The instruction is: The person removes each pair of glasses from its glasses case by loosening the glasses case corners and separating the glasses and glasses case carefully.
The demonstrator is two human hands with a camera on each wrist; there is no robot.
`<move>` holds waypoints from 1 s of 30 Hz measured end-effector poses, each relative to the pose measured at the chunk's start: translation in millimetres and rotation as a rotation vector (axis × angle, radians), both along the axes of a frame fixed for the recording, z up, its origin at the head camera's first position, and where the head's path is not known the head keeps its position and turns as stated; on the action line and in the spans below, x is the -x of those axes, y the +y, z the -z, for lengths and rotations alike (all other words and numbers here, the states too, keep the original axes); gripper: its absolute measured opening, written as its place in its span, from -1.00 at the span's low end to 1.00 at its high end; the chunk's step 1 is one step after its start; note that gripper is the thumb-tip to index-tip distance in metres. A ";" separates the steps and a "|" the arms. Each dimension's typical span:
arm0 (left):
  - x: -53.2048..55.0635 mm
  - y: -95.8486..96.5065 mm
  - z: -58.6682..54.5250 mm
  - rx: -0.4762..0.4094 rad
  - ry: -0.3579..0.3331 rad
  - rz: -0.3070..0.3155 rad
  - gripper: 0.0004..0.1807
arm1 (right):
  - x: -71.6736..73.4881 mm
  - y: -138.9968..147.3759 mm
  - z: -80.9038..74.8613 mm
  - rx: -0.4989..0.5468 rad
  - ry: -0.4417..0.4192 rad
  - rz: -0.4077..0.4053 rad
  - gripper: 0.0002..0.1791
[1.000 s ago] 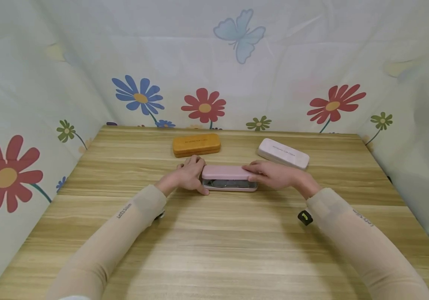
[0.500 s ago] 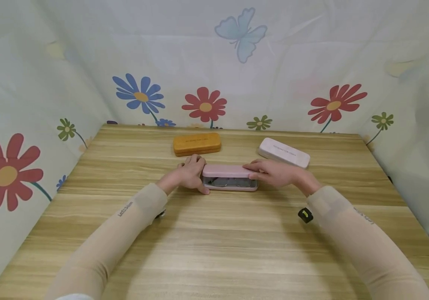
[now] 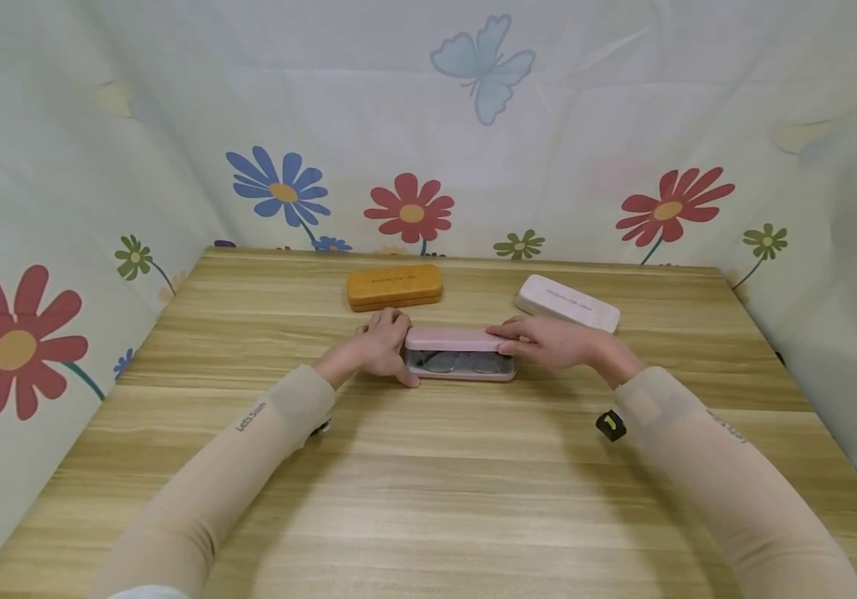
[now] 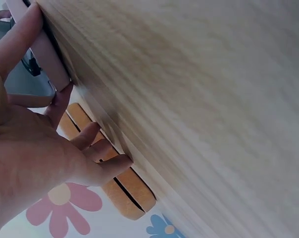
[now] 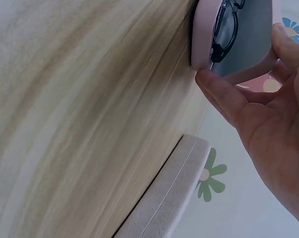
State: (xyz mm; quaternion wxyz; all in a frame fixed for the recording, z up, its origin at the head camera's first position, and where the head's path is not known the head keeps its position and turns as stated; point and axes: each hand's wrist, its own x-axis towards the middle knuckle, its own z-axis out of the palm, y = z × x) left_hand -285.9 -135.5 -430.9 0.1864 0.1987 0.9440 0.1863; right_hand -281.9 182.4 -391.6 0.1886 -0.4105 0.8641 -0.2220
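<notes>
Evidently for steadiness, your left hand (image 3: 383,345) grips the pink case (image 3: 458,377) by its left end | your right hand (image 3: 552,343) pinches the half-open lid (image 3: 447,339) | eyeglasses (image 5: 226,32) lie inside

Right hand (image 5: 274,116) grips open pink case (image 5: 203,37) — dark-rimmed glasses (image 5: 225,30) inside — pale case (image 5: 165,191) near.

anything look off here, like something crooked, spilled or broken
Nothing looks spilled or broken. Only the pale case lies noticeably slantwise, beyond the right hand, while the pink case sits roughly square to the table. The pink case is part open, but the left hand and right hand grip it, so that seems normal.
</notes>
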 end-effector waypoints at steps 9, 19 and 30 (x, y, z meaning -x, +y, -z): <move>3.4 -1.2 4.4 -0.004 -0.002 0.004 0.03 | 1.1 1.3 0.1 0.019 -0.027 -0.002 -0.44; 2.5 -2.2 3.0 0.002 0.016 0.009 0.00 | 5.3 1.6 -1.2 0.011 -0.034 -0.003 -0.45; -7.1 -0.2 -12.3 0.017 0.017 0.012 0.01 | 6.6 1.6 -1.7 0.011 -0.045 0.020 -0.47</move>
